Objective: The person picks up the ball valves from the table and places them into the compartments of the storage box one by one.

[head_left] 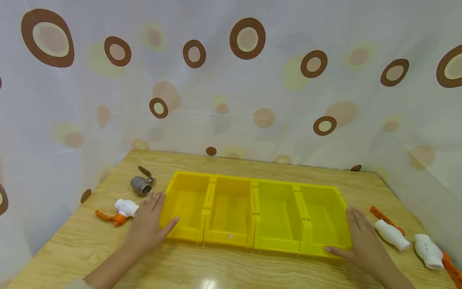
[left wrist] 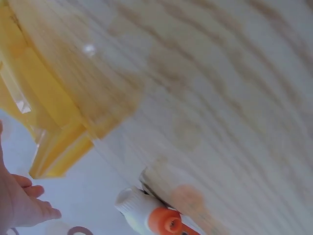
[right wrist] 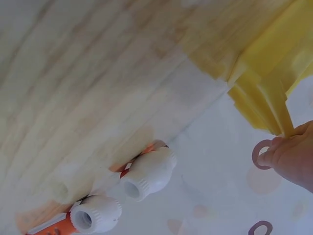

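**Four yellow bins (head_left: pixel 255 216) flanked by the left grip (head_left: pixel 149 220) and the right grip (head_left: pixel 361 237)**

Head view: The row could be skewed, or parted at its seams, if one end were pressed harder than the other. The grey metal valve (head_left: pixel 140 186), near the left fingertips, could be bumped by a leftward swing. The bins are set side by side on the wooden surface (head_left: pixel 252 269), across the lower middle of the frame. Their left end is touched by the left grip, fingers straight and thumb stretched away; the right end is met by the right grip, laid out likewise. Nothing is seen to be pinched.

Left wrist view: A white valve (left wrist: pixel 137 205) with an orange handle, at bottom centre, could be knocked if the left grip were moved outward. A bin corner is shown at the left edge, just above the fingers; contact cannot be told here.

Right wrist view: One white valve (right wrist: pixel 149 174) and a second white valve (right wrist: pixel 100 210), both toward the lower left, could be struck if the row were pushed sideways. The bin end is seen at upper right, with the right grip at its lower corner.
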{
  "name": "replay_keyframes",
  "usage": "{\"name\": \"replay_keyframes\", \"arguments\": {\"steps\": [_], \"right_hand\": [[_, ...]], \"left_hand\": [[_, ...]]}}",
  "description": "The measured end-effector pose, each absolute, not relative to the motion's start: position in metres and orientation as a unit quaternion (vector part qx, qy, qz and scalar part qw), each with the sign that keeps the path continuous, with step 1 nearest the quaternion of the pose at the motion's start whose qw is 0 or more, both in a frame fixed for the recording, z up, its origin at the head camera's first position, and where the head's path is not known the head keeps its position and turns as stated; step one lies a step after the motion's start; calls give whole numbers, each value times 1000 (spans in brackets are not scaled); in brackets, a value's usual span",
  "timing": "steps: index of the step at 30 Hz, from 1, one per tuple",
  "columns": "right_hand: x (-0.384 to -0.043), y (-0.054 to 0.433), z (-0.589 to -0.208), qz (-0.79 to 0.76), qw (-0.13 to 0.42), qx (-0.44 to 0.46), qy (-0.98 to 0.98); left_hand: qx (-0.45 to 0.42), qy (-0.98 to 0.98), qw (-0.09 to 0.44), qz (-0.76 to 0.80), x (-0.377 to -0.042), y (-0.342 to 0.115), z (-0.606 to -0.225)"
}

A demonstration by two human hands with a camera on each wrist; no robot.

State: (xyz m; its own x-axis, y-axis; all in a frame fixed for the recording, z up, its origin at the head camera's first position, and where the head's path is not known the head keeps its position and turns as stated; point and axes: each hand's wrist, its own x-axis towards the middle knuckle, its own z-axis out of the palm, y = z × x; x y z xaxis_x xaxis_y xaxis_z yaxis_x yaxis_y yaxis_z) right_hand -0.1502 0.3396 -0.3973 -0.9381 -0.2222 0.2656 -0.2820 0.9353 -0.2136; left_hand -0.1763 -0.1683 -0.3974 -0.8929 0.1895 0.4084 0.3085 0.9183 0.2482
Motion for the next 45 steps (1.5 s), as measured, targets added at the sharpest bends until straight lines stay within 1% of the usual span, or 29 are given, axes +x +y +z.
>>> {"name": "replay_keyframes", "arguments": {"steps": [4, 8, 15, 21, 32, 40, 45], "right_hand": [[-154, 339, -394, 118, 88, 121, -982], [-155, 339, -394, 111, 83, 120, -983], [-156, 340, -396, 130, 58, 108, -984], [-157, 341, -397, 146, 37, 102, -983], [-157, 342, -397, 155, 32, 108, -981], [-157, 343, -398, 157, 32, 108, -981], [-157, 343, -398, 163, 31, 109, -980]], "left_hand": [[-124, -955, 224, -147, -178, -179, -395], [-109, -952, 246, -147, -182, -192, -394], [-73, -960, 219, -158, -185, -215, -397], [-52, -963, 216, -153, -186, -231, -397], [45, -982, 127, -131, -192, -255, -405], [74, -985, 91, -124, -197, -263, -407], [91, -985, 46, -140, -201, -265, -409]]}}
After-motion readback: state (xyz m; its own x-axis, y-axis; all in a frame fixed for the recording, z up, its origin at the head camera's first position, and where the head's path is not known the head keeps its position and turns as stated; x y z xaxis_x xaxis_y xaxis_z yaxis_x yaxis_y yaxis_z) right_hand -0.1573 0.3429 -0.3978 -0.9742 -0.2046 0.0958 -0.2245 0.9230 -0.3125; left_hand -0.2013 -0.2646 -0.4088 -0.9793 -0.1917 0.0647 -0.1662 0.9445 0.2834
